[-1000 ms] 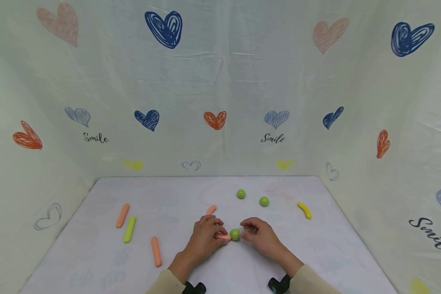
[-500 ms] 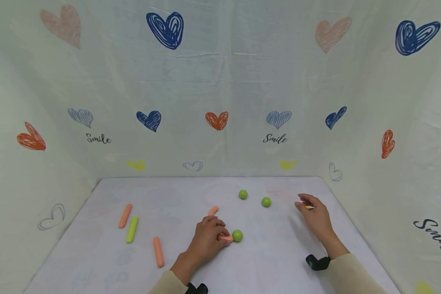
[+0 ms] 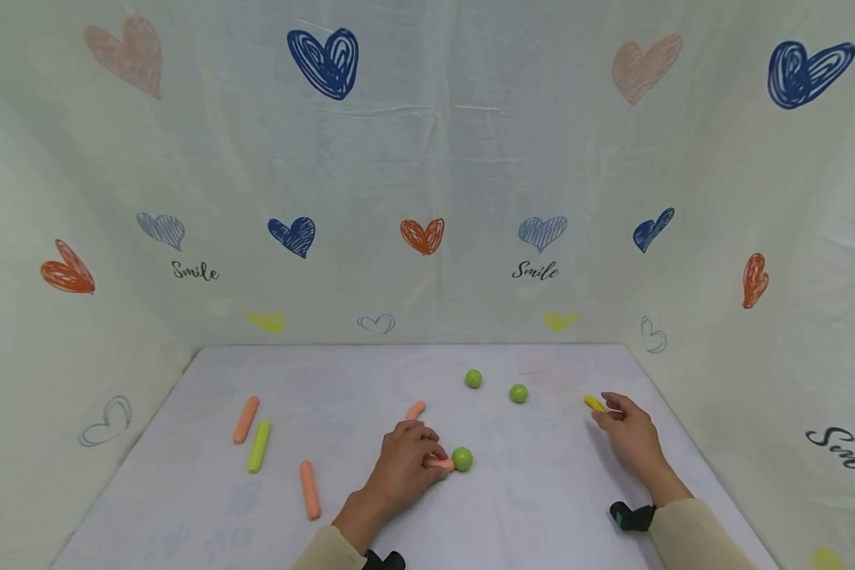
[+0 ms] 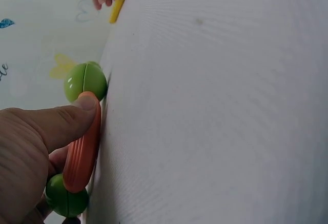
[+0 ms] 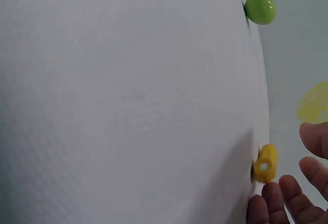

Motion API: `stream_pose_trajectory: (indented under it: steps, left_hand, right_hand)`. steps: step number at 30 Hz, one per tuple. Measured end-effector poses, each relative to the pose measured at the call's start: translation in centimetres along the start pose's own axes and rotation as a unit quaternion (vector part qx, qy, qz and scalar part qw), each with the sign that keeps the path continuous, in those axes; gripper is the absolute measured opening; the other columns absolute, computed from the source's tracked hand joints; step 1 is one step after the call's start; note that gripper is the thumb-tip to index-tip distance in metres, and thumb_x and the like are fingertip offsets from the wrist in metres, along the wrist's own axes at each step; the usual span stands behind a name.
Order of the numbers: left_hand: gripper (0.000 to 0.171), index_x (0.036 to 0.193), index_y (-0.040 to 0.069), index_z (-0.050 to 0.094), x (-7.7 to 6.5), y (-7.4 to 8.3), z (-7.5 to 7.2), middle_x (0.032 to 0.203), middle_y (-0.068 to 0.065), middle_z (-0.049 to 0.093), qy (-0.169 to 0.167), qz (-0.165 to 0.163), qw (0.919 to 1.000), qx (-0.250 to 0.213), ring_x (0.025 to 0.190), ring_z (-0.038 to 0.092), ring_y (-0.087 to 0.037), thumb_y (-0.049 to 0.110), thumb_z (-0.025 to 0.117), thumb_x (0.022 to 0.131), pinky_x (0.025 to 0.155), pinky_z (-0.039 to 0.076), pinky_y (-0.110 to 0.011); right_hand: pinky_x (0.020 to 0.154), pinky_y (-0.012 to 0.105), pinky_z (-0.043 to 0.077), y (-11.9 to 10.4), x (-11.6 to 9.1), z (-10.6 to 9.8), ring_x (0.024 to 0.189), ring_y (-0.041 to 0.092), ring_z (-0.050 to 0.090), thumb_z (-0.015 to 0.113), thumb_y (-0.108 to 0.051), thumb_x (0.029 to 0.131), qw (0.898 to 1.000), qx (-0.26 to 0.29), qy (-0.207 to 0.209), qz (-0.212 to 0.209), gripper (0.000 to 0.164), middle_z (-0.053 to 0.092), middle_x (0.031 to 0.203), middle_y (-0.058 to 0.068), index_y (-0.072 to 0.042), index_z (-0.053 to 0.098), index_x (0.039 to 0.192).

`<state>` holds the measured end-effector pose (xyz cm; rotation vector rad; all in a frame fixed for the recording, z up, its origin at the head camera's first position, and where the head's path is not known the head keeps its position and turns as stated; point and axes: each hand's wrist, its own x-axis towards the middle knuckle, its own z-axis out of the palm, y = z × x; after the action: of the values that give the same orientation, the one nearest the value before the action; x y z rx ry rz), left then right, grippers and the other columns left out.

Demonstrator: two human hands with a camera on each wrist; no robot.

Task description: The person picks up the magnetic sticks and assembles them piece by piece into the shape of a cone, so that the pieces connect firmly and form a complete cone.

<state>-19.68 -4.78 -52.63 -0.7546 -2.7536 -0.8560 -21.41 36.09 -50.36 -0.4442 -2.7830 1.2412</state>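
My left hand (image 3: 406,459) holds a salmon-orange toy rod (image 4: 84,149), its thumb pressed along the upper end. One end of the rod meets a glossy green ball (image 3: 462,458); a second green ball (image 4: 66,198) sits at the other end in the left wrist view, hidden under the hand from the head. Another orange rod (image 3: 416,410) shows just beyond the left fingers. At the right, the fingertips of my right hand (image 3: 634,439) are right at a short curved yellow piece (image 5: 265,163) with a hole in its end. The right thumb stands apart from it.
Two green balls (image 3: 473,378) (image 3: 518,393) lie toward the back of the white table (image 3: 541,507). On the left are two orange rods (image 3: 245,419) (image 3: 309,490) and a yellow-green rod (image 3: 259,446). A heart-printed cloth (image 3: 470,158) rises behind and beside the table.
My right hand has left the green ball and moved right to the yellow piece, first covering it, then drawing slightly back so it shows. The left hand keeps its hold.
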Motion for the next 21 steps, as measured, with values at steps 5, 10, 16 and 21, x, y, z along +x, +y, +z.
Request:
stream_pose_trajectory:
  steps: [5, 10, 16, 21]
  left_hand:
    - [0.013, 0.093, 0.024, 0.082, 0.0, 0.0, 0.0, 0.113, 0.006, 0.069, -0.005, -0.003, 1.0000, -0.002, 0.123, 0.056, -0.024, 0.031, 0.090, 0.085, 0.096, 0.046, -0.052]
    - [0.013, 0.093, 0.023, 0.082, 0.0, 0.1, -0.2, 0.113, 0.005, 0.070, -0.007, -0.006, 1.0000, -0.002, 0.123, 0.055, -0.024, 0.030, 0.090, 0.085, 0.095, 0.046, -0.050]
    - [0.012, 0.092, 0.024, 0.081, -0.3, 0.2, -0.3, 0.113, 0.005, 0.069, -0.005, -0.003, 1.0000, 0.007, 0.124, 0.055, -0.024, 0.030, 0.089, 0.086, 0.098, 0.046, -0.055]
    - [0.011, 0.092, 0.026, 0.081, -0.4, 0.2, -0.2, 0.113, 0.006, 0.068, -0.004, 0.002, 0.9999, 0.009, 0.124, 0.055, -0.024, 0.031, 0.089, 0.086, 0.098, 0.046, -0.054]
  right_hand:
    - [0.085, 0.031, 0.051, -0.1, -0.2, 0.2, 0.128, 0.043, 0.056, 0.064, -0.022, 0.102, 1.000, -0.002, -0.015, -0.013, 0.055, 0.054, 0.145, 0.030, 0.004, 0.050, 0.149]
    - [0.090, 0.038, 0.053, 0.5, 0.8, -0.5, 0.127, 0.044, 0.053, 0.070, -0.021, 0.099, 0.998, -0.033, -0.040, -0.045, 0.064, 0.053, 0.146, 0.031, 0.004, 0.046, 0.152]
    - [0.102, 0.052, 0.047, 1.2, 2.4, -1.6, 0.133, 0.045, 0.048, 0.079, -0.033, 0.095, 0.991, -0.043, -0.111, -0.064, 0.083, 0.044, 0.155, 0.030, 0.000, 0.038, 0.159]
    - [0.096, 0.048, 0.046, 1.4, 3.3, -2.0, 0.125, 0.040, 0.051, 0.082, -0.038, 0.092, 0.986, -0.067, -0.129, -0.076, 0.086, 0.049, 0.151, 0.028, 0.000, 0.041, 0.158]
